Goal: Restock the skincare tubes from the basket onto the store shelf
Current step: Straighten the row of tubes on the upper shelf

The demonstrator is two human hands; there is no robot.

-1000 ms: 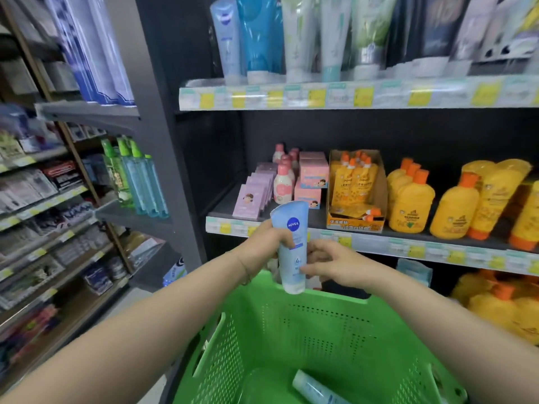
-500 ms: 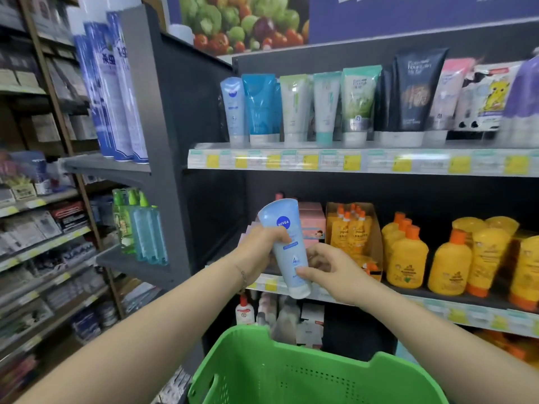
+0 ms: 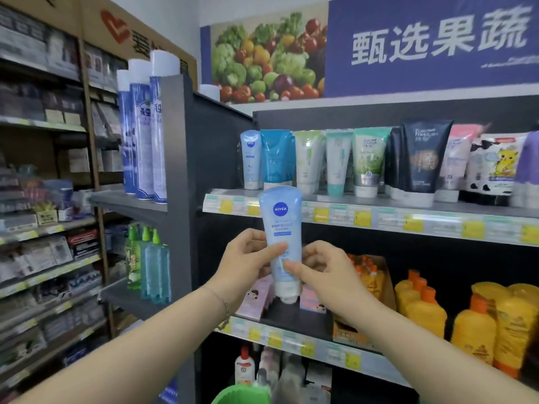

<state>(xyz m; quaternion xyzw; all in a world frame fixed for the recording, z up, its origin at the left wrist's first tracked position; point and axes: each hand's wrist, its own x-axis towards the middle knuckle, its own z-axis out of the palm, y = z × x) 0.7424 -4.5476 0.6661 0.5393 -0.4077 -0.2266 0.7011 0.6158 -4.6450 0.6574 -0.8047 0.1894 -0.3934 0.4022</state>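
A light blue Nivea tube (image 3: 280, 225) stands upright, cap down, in front of the shelves. My left hand (image 3: 246, 265) grips its left side and my right hand (image 3: 323, 271) pinches its lower right side. Its top reaches the front edge of the upper shelf (image 3: 379, 218). On that shelf stands a row of several skincare tubes, with a matching pale blue Nivea tube (image 3: 250, 160) at the far left. Only the rim of the green basket (image 3: 240, 395) shows at the bottom edge.
Yellow lotion bottles (image 3: 478, 322) and pink boxes (image 3: 256, 295) fill the middle shelf behind my hands. A grey side panel (image 3: 178, 182) separates this bay from tall blue spray cans (image 3: 143, 141) and green bottles (image 3: 147, 263) on the left.
Both hands have lifted the Nivea tube from above the basket up toward the upper shelf. The view has tilted up, so the basket has dropped almost out of sight.
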